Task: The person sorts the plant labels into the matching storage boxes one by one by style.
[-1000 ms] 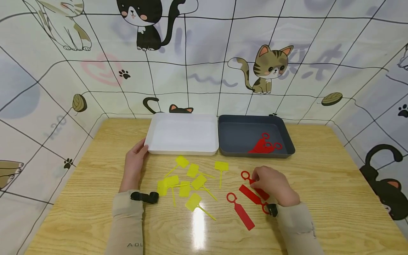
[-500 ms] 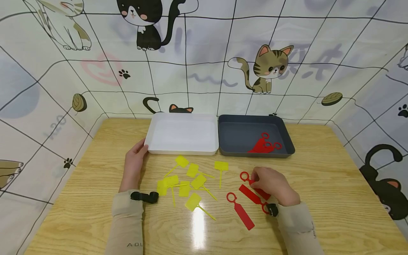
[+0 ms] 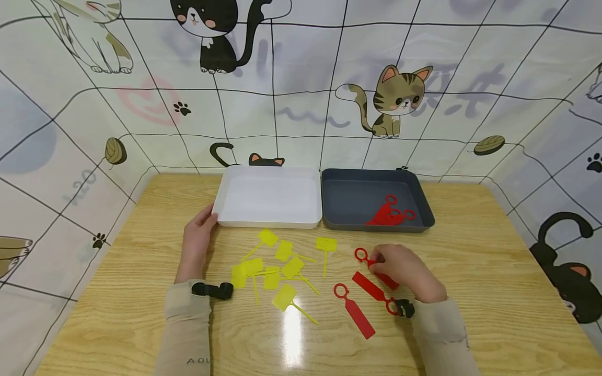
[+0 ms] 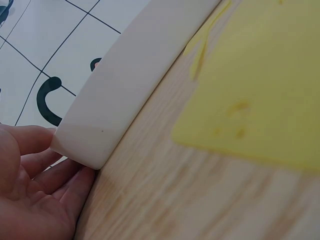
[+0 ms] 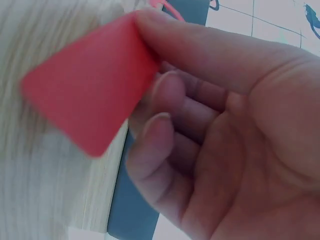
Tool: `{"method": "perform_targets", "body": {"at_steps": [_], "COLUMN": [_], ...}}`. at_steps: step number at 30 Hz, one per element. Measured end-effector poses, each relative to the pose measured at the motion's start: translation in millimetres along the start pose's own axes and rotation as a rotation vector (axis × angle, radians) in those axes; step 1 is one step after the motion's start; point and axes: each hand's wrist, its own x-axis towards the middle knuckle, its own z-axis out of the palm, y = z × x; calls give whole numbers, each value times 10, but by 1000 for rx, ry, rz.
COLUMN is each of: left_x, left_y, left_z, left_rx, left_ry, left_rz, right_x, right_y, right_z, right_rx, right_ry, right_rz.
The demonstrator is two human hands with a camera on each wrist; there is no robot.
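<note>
In the head view my right hand [image 3: 408, 269] pinches a flat red tag with a ring end [image 3: 388, 281]. The right wrist view shows the thumb on this red tag [image 5: 95, 85], the other fingers curled behind. Two more red ring-ended tags [image 3: 360, 317] lie beside it on the table. My left hand [image 3: 197, 240] holds the left front corner of a white tray [image 3: 268, 224]. In the left wrist view its thumb and fingers touch the tray's corner [image 4: 95, 135]. Several yellow tags with thin stems [image 3: 285, 297] lie before the white tray, some overlapping.
A dark grey tray [image 3: 348, 226] stands right against the white one, with several red tags [image 3: 388, 215] in its front right part. The wooden table [image 3: 470, 250] meets a cat-print cloth backdrop [image 3: 301, 115] behind the trays.
My right hand has shifted slightly up and to the right, and the pinched red tag has risen a little with it. The left hand stays at the white tray.
</note>
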Motion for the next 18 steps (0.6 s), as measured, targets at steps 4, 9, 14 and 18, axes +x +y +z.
{"method": "perform_targets", "body": {"at_steps": [4,9,14,18], "left_x": [-1,3,7,9], "left_y": [-2,8,3,1], "left_z": [0,0,1,2], "left_rx": [1,4,-3,-6], "left_ry": [0,4,5,3], "left_rz": [4,10,12,16], "right_x": [2,4,13,4], "right_y": [28,39,34,27], "right_z": [-29,-61,-71,-91], "right_rx": [8,43,78,95], "right_ry": [45,103,125,127], "right_rz": [-59,-88,-62,-41]}}
